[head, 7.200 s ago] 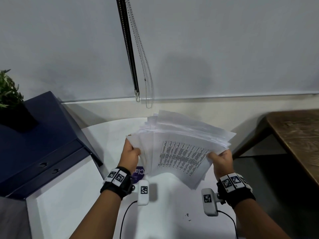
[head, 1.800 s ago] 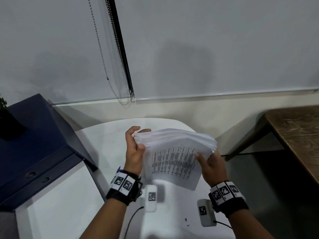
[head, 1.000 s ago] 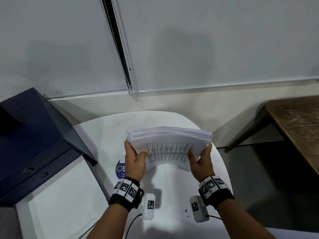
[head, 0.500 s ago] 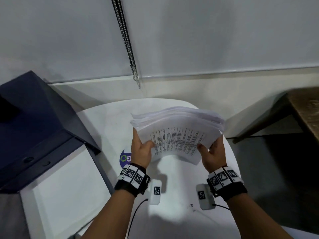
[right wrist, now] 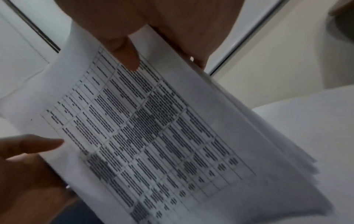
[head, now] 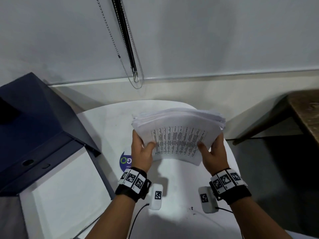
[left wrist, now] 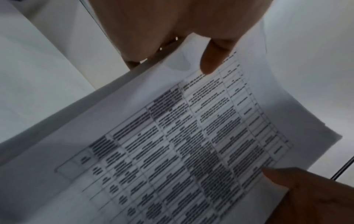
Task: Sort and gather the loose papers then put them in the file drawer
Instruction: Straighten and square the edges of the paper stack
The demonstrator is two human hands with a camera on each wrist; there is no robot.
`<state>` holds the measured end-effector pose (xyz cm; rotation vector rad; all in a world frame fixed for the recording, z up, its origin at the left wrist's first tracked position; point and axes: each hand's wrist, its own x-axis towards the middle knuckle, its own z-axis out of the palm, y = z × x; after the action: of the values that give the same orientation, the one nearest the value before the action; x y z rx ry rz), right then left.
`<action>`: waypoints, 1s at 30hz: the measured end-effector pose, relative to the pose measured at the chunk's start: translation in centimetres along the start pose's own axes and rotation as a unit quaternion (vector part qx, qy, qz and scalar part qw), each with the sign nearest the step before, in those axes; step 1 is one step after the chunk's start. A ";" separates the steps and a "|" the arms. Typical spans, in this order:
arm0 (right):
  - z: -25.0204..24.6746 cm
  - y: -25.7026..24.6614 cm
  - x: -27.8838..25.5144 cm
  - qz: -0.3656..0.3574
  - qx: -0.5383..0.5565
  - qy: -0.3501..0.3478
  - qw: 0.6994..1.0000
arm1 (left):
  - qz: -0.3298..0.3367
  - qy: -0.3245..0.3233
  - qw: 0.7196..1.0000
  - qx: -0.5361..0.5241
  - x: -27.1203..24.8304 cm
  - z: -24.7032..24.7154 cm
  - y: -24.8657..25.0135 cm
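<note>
Head view shows the stack of papers (head: 179,133) held in the air over the white round table (head: 110,128), long axis running left to right, printed table side facing the person. Its far edges are not flush; several sheets jut out at the right corner. The left hand (head: 141,152) pinches the left short edge, thumb on the printed face and fingers behind; the right hand (head: 213,152) pinches the right short edge the same way. Both wrist views confirm a thumb pressed on the front sheet with fingers wrapped behind.

The dark blue file cabinet (head: 34,128) stands to the left of the stack, nearer the left hand. Below its dark top, a white panel (head: 65,183) shows at near left; whether that is a drawer front or an open drawer I cannot tell, and no contents are visible. So the stack likely has to travel left and down, probably after one more squaring tap. A wooden table (head: 307,114) sits well apart at far right.
</note>
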<state>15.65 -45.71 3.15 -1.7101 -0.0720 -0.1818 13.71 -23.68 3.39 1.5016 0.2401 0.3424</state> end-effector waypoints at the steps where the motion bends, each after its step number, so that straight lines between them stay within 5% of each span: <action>1: -0.3 -0.4 0.1 -0.001 0.015 0.003 1.000 | 0.004 -0.008 1.000 -0.020 0.1 -0.3 0.5; 6: -0.6 -4.3 0.7 -0.074 0.122 0.044 0.989 | 0.056 -0.057 0.992 -0.100 0.6 -0.5 3.8; 19: 0.7 -5.5 1.4 -0.074 0.105 0.051 0.990 | 0.076 -0.018 0.991 -0.111 1.6 1.2 5.1; 30: 1.7 -5.6 1.9 -0.088 0.082 0.103 0.987 | 0.119 0.090 0.987 0.064 1.4 2.2 5.2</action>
<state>16.80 -43.35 8.76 -1.5127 -0.0815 -0.4714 15.47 -25.00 8.79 1.6313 0.2296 0.6652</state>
